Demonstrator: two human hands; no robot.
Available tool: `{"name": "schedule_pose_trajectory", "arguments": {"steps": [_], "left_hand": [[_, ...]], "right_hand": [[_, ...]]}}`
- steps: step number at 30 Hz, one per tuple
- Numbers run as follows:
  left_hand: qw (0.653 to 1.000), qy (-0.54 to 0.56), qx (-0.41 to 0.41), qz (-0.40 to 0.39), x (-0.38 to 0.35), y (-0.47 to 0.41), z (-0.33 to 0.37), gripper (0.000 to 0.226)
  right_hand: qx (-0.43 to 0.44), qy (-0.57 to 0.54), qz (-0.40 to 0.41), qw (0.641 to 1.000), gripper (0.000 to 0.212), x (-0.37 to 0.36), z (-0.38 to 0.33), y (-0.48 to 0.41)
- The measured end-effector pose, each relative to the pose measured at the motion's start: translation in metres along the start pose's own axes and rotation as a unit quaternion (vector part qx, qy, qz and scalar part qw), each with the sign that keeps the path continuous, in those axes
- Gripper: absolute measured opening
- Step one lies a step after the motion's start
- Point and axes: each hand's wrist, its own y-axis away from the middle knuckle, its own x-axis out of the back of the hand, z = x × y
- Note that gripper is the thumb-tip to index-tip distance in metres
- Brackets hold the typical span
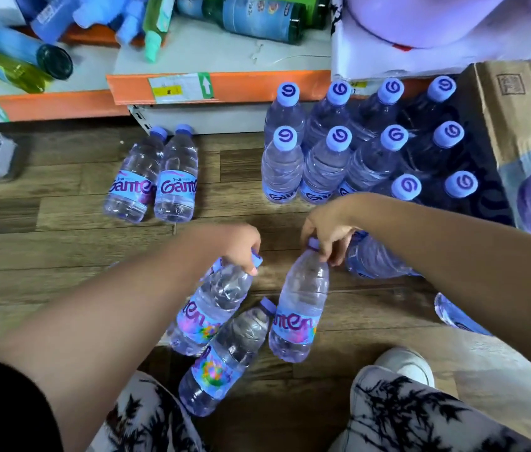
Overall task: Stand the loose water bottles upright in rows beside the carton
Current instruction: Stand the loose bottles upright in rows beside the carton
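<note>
Holding left bottle [212, 308], left grip [241, 246]; right bottle [300, 308], right grip [326, 230]; caps [256, 258] half-hidden.

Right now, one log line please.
left hand grips bottle | right hand grips second bottle | rows stand beside carton | loose bottles on floor

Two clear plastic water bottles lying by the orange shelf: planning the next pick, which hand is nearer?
Left. The left hand grips one clear plastic bottle below-right of that lying pair; the right hand grips another bottle, farther right.
</note>
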Motion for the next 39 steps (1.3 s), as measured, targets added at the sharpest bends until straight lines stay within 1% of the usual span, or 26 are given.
{"name": "schedule_pose_trajectory", "arguments": {"steps": [1,3,6,10,12,14,17,19,21,24,27,32,39], "left_hand": [[1.000,-0.009,-0.005,0.018,0.006,0.005,0.004,0.045],[0.997,-0.039,-0.008,0.066,0.020,0.017,0.013,0.046],[0.985,-0.048,-0.019,0.164,0.041,0.032,0.020,0.048],[0.964,-0.003,-0.032,0.263,0.060,0.046,0.032,0.051],[0.950,0.014,-0.033,0.309,0.065,0.050,0.037,0.051],[0.939,0.023,-0.022,0.342,0.068,0.052,0.039,0.052],[0.927,0.033,-0.005,0.372,0.071,0.051,0.040,0.055],[0.920,0.038,-0.004,0.389,0.071,0.048,0.045,0.053],[0.917,0.047,-0.014,0.395,0.071,0.045,0.051,0.049],[0.915,0.057,-0.031,0.397,0.071,0.042,0.056,0.043],[0.915,0.063,-0.030,0.397,0.072,0.043,0.055,0.038],[0.909,0.100,-0.019,0.404,0.069,0.046,0.057,0.045],[0.897,0.112,-0.024,0.427,0.054,0.045,0.059,0.040]], "right_hand": [[0.016,-0.054,0.011,0.998,0.047,-0.002,-0.002,0.006],[0.041,-0.109,0.036,0.993,0.046,-0.008,-0.003,0.016],[0.066,-0.137,0.083,0.985,0.038,-0.011,-0.002,0.031],[0.084,-0.147,0.164,0.972,0.027,-0.003,-0.002,0.054],[0.089,-0.122,0.215,0.965,0.017,0.002,-0.004,0.064],[0.098,-0.062,0.283,0.952,0.010,0.006,-0.004,0.070],[0.104,0.018,0.376,0.920,0.016,0.011,-0.003,0.074],[0.106,0.049,0.411,0.904,0.025,0.014,-0.002,0.073],[0.102,0.063,0.424,0.898,0.029,0.018,0.000,0.074],[0.099,0.083,0.437,0.890,0.024,0.020,0.006,0.073],[0.103,0.105,0.438,0.887,0.024,0.018,0.007,0.074],[0.100,0.129,0.426,0.890,0.024,0.012,0.011,0.074],[0.086,0.126,0.431,0.889,0.024,0.007,0.013,0.073]]}}
